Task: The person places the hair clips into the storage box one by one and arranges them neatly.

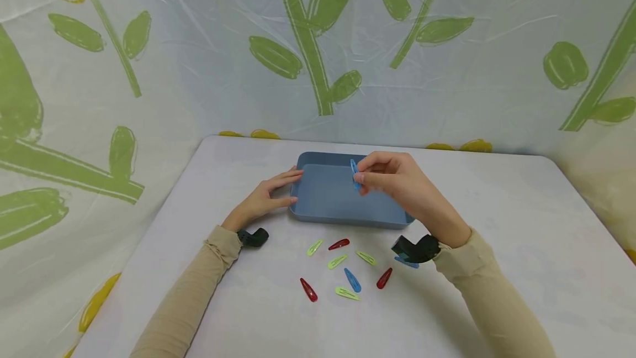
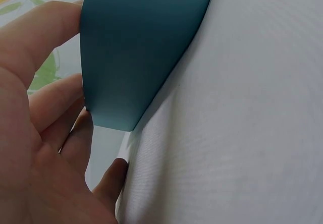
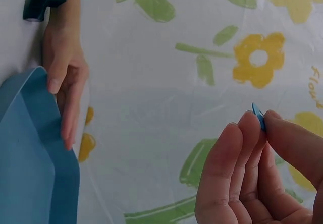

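My right hand (image 1: pixel 397 178) pinches a blue snap hair clip (image 1: pixel 355 174) between thumb and fingertips, above the right part of a blue-grey tray (image 1: pixel 343 221). In the right wrist view only a thin edge of that hair clip (image 3: pixel 258 116) shows between the fingertips. My left hand (image 1: pixel 265 195) rests at the tray's left end, its fingers fairly straight and touching the rim. The left wrist view has those fingers (image 2: pixel 55 100) against the outer wall of the tray (image 2: pixel 141 47). The visible tray floor holds nothing; its right end is partly hidden by my right hand.
In front of the tray lie several hair clips: green (image 1: pixel 337 261), red (image 1: pixel 308 290) and blue (image 1: pixel 353 280). Another blue clip (image 1: pixel 407 263) is partly hidden beneath my right wrist's camera (image 1: pixel 416 248). A flower-patterned cloth (image 1: pixel 213 59) hangs behind the white table (image 1: pixel 497 209).
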The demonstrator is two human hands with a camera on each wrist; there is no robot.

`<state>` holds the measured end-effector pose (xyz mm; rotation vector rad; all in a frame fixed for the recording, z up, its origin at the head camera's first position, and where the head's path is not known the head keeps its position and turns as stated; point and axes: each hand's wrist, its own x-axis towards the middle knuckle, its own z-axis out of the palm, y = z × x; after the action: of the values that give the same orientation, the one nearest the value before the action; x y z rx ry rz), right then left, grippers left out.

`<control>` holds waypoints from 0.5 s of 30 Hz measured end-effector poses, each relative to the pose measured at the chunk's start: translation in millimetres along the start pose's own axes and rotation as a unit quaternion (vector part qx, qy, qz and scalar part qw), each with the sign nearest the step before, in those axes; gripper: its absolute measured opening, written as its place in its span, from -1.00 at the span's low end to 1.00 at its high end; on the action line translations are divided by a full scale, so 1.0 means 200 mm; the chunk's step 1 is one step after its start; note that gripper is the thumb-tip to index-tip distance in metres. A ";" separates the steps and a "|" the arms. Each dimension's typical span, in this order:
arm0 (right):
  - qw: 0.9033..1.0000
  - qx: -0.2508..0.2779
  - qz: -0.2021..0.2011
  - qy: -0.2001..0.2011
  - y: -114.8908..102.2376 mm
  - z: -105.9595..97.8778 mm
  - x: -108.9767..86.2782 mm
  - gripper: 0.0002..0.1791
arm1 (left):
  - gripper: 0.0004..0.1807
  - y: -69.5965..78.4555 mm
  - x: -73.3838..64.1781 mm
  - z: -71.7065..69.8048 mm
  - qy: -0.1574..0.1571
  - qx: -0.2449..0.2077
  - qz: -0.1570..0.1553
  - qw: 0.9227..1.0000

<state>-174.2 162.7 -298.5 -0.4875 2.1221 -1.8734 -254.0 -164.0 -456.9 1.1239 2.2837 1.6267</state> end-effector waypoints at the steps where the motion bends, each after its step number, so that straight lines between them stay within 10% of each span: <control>1: 1.000 0.005 0.002 0.001 -0.01 0.00 0.01 -0.76 | -0.32 0.00 0.00 0.00 0.000 0.000 0.000 1.000; 15: 0.998 0.069 0.001 0.008 -0.02 -0.01 0.25 -0.84 | -0.33 0.13 0.00 0.00 -0.003 -0.011 -0.013 1.000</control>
<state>-219.6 142.7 -293.8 -0.4417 1.9858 -2.0117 -240.9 -159.4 -434.5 1.0886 2.2626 1.6332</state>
